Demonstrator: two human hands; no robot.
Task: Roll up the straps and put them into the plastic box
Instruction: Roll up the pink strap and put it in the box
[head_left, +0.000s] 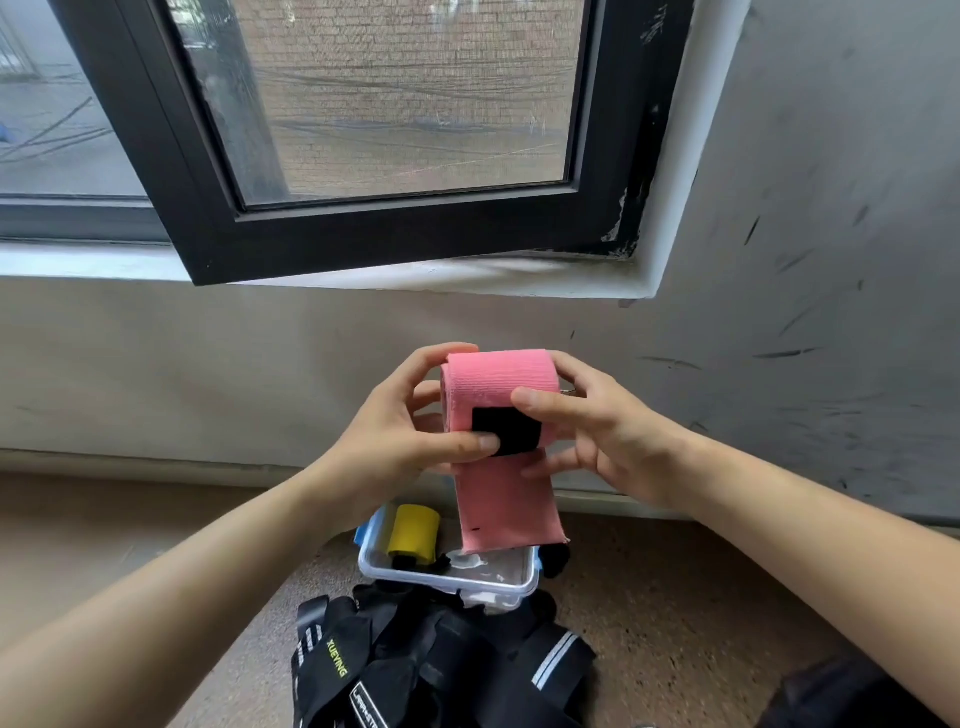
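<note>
In front of the chest, below the window sill (467, 275), the pink strap (498, 384) is held up between both hands, most of it wound into a thick roll lying crosswise. The left hand (410, 431) grips the roll's left end, fingers curled over the top and thumb pressed on the edge of the black fastening patch (511, 434) on the front. The right hand (597, 436) grips the right end, thumb lying across the front just above the patch and fingers wrapped behind and beneath. The unrolled tail hangs straight down from the roll, its lower edge ending over the plastic box (498, 586) on the floor (675, 597).

The box stands well below the hands, with a rolled yellow strap (413, 535) at its left end. The left forearm covers the box's left corner and the pink tail hides part of its far side. A dark shape just right of the box is too unclear to name. Touching the box's near rim, a pile of black straps (431, 660) runs off the bottom edge
</note>
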